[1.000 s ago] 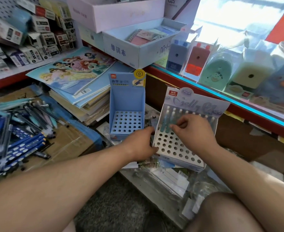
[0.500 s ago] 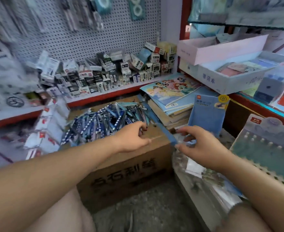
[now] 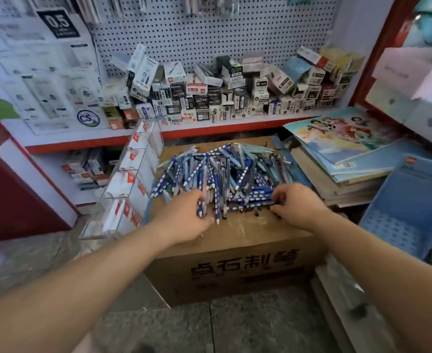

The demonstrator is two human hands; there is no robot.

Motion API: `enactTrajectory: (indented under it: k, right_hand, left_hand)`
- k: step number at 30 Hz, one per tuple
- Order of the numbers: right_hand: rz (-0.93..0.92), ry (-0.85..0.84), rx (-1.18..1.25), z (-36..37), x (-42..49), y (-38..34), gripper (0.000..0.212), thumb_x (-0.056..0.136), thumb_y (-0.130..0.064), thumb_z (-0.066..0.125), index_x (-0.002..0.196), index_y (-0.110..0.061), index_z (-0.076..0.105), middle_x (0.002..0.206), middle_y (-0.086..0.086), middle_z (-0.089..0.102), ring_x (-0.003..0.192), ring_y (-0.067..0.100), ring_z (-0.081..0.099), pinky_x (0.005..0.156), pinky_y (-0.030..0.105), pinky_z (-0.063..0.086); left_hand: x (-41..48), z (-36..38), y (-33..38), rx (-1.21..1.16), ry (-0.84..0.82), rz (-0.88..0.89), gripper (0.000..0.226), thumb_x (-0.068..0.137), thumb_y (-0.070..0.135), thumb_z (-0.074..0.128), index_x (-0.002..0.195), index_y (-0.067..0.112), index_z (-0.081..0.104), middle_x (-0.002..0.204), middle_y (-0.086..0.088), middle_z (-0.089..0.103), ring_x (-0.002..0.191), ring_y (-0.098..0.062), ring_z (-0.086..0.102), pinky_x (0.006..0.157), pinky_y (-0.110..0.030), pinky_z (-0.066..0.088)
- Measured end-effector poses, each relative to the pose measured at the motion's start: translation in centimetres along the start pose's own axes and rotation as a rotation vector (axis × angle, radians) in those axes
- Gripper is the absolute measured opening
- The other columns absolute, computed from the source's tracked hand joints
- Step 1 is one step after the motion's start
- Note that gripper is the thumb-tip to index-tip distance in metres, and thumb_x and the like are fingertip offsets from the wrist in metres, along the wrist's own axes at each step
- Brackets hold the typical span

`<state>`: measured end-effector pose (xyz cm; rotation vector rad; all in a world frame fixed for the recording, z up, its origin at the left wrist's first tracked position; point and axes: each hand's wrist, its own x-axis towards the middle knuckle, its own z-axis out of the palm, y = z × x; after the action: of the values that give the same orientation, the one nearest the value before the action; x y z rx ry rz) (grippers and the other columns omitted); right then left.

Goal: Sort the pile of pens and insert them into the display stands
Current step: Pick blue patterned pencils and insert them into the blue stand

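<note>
A pile of pens (image 3: 230, 171), mostly blue with white dots and some pale teal, lies on top of a brown cardboard box (image 3: 238, 266). My left hand (image 3: 184, 220) is at the pile's near left edge, its fingers and thumb curled round a blue pen (image 3: 200, 206). At the near right edge, my right hand (image 3: 296, 202) has its fingers curled down onto a few dark blue pens (image 3: 260, 198). A blue display stand (image 3: 411, 207) with a grid of holes leans at the far right, apart from both hands. No pens show in it.
A stack of notebooks (image 3: 342, 159) lies right of the box. Left of it leans a clear rack (image 3: 131, 179) of white packets. Behind, a shelf (image 3: 210, 128) holds several small boxes under a pegboard (image 3: 210, 29). Grey floor lies in front.
My view swung left from the stands to the pen pile. Both hands left the white stand and reached forward onto the pile's near edge.
</note>
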<state>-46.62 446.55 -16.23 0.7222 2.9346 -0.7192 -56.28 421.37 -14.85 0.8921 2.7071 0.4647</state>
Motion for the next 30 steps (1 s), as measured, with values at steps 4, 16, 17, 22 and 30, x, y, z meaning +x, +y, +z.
enactTrajectory:
  k: [4,16,17,22,30]
  right_hand:
    - [0.092,0.086,0.083,1.6,1.4,1.4,0.021,0.089,-0.026,0.077,0.109,-0.024,0.070,0.124,0.005,0.066,0.097,0.021,0.067,0.082,0.032,0.055]
    - [0.073,0.045,0.124,1.8,1.6,1.8,0.010,0.091,-0.024,0.075,0.100,-0.022,0.071,0.093,-0.003,0.065,0.083,0.011,0.060,0.063,0.020,0.043]
    - [0.064,0.056,0.153,1.5,1.5,1.9,0.007,0.091,-0.024,0.076,0.096,-0.023,0.071,0.093,0.000,0.066,0.085,0.015,0.062,0.065,0.022,0.045]
    - [0.129,0.071,0.669,-1.3,0.0,2.4,0.008,0.093,-0.021,0.073,0.096,-0.013,0.072,0.085,0.008,0.071,0.077,0.018,0.067,0.072,0.031,0.056]
    - [-0.017,0.111,0.931,-0.9,-2.1,-1.5,0.006,0.094,-0.016,0.071,0.092,-0.010,0.071,0.074,0.005,0.074,0.073,0.019,0.073,0.066,0.029,0.058]
  left_hand:
    - [1.3,0.7,-0.7,0.007,0.006,0.018,0.043,0.091,0.046,0.066,0.126,0.026,0.051,0.115,0.003,0.057,0.091,-0.015,0.054,0.071,-0.031,0.041]
    - [2.0,1.8,-1.8,-0.052,0.012,0.020,0.036,0.089,0.047,0.068,0.118,0.032,0.054,0.109,0.007,0.053,0.078,-0.005,0.057,0.083,-0.038,0.055]
    - [2.0,1.8,-1.7,-0.056,0.016,0.019,0.036,0.088,0.046,0.069,0.117,0.032,0.054,0.109,0.007,0.054,0.078,-0.006,0.057,0.083,-0.038,0.055]
    - [2.0,1.6,-0.9,-0.055,0.059,0.042,0.027,0.091,0.041,0.068,0.110,0.030,0.053,0.096,0.011,0.053,0.074,-0.005,0.056,0.066,-0.031,0.047]
    - [2.0,1.8,3.4,-0.572,-0.009,0.223,0.031,0.098,0.031,0.065,0.128,0.026,0.066,0.111,0.015,0.071,0.099,0.005,0.065,0.089,-0.015,0.049]
